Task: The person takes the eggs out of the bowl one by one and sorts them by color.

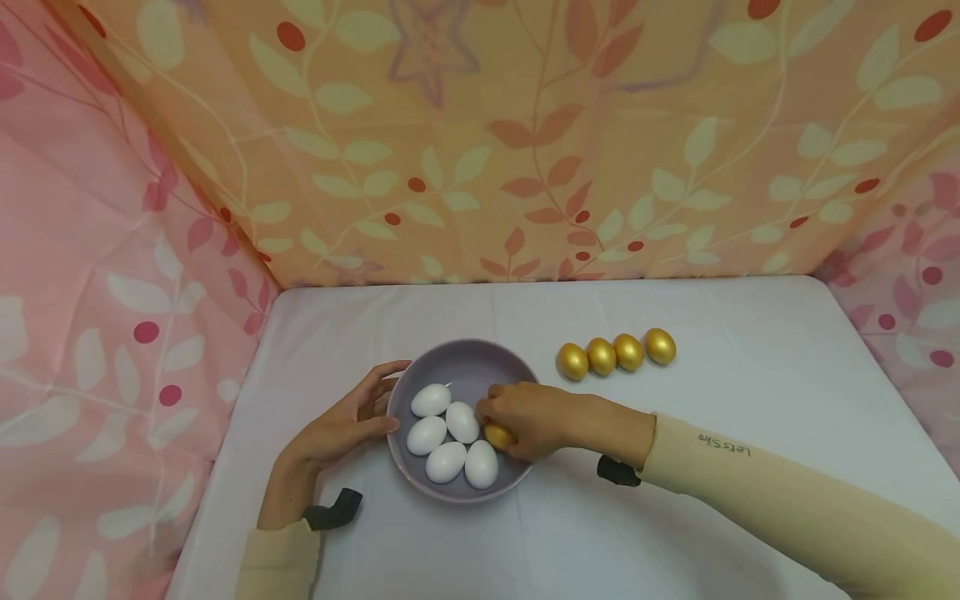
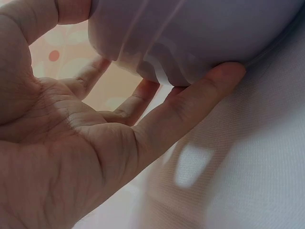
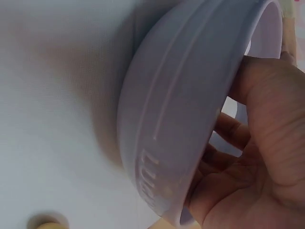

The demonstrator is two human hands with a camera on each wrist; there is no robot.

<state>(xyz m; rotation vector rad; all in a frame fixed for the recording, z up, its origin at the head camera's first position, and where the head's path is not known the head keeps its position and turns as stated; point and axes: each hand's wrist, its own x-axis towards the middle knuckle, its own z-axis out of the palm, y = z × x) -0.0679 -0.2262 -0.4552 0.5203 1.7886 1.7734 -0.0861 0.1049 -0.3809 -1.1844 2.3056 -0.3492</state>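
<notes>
A purple-grey bowl [image 1: 472,367] stands on the white-covered table and holds several white eggs [image 1: 446,462]. My left hand [image 1: 341,421] rests against the bowl's left side, its fingers spread and touching the outer wall [image 2: 190,33] in the left wrist view. Inside the bowl's right half, my right hand [image 1: 528,421] has its fingers around a golden egg [image 1: 498,436], low beside the white ones. In the right wrist view the right hand [image 3: 271,143] reaches over the rim, and the egg is hidden behind the bowl wall [image 3: 176,105].
Several golden eggs [image 1: 602,356] lie in a row on the table [image 1: 712,375], behind the right forearm. Floral cloth [image 1: 465,167] hangs at the back and on both sides. Dark wrist pieces [image 1: 333,510] show below both hands.
</notes>
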